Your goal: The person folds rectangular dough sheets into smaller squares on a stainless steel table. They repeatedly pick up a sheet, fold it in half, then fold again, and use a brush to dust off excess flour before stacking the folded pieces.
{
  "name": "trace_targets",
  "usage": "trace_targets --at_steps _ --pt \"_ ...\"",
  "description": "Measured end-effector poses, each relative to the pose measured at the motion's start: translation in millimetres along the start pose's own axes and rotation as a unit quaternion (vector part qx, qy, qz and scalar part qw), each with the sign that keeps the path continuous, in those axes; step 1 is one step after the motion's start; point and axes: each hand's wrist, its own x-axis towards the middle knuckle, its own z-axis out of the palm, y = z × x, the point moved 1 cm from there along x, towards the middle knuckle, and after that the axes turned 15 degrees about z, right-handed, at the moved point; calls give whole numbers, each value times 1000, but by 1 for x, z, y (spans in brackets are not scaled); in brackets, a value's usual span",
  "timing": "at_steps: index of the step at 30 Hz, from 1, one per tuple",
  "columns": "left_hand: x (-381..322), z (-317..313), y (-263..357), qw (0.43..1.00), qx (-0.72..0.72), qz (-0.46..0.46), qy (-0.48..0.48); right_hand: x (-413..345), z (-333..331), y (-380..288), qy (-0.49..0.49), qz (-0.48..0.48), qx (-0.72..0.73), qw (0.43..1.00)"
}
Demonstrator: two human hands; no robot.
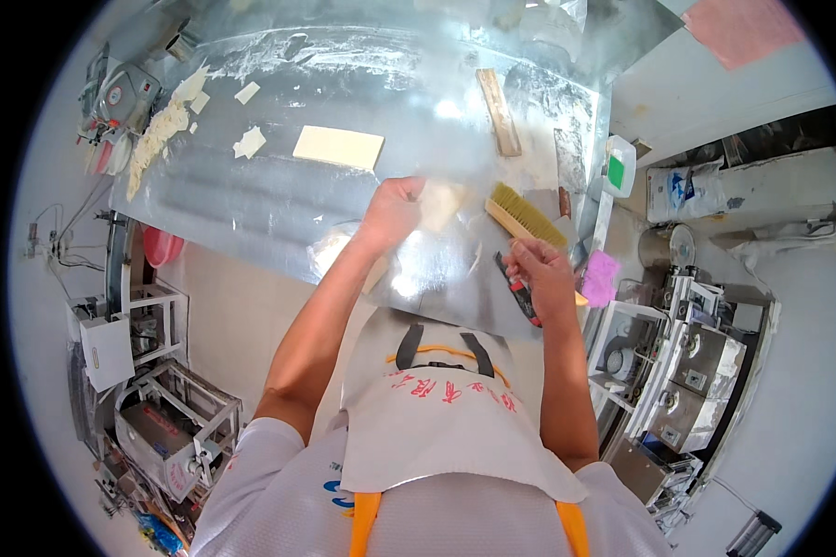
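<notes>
My left hand point(392, 209) pinches a thin, pale dough sheet point(442, 207) by its left edge, above the floury metal table point(265, 195); the sheet is blurred. Curled fingers shape my right hand point(540, 268), which is over the handle of a bristle brush point(527, 212). Whether it grips that handle is unclear. Close by its fingertips is a black-and-red handled tool point(519, 292), partly covered. A pale yellow rectangular dough slab or stack point(338, 147) rests beyond my left hand. White flour point(329, 252) lies beside my left forearm.
Dough scraps point(160, 136) line the table's left side. A wooden strip point(498, 111) lies at the far right. A clear container with a green patch point(618, 167) and a pink cloth point(600, 278) are at the right edge. Metal machines point(697, 376) stand to the right.
</notes>
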Motion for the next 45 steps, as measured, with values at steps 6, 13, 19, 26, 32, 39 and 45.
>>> trace_targets --at_steps 6,13,19,26,32,39,45 --pt "-8 -10 11 990 -139 5 13 0 -2 6 78 -11 -141 987" --pt "-1 -11 25 997 -76 -4 5 12 7 15 34 -47 -116 992" --pt "0 -2 54 995 -101 -6 2 19 20 10 3 -24 -94 995" --pt "-9 -6 58 993 -101 -23 60 19 25 5 18 -33 -101 994" --pt "-21 -11 40 971 -230 14 59 18 24 6 -10 -16 -97 995" --pt "-25 5 57 956 -292 25 15 34 49 3 -129 15 53 990" --pt "-33 14 74 997 -81 7 -5 28 100 -5 -328 95 310 887"
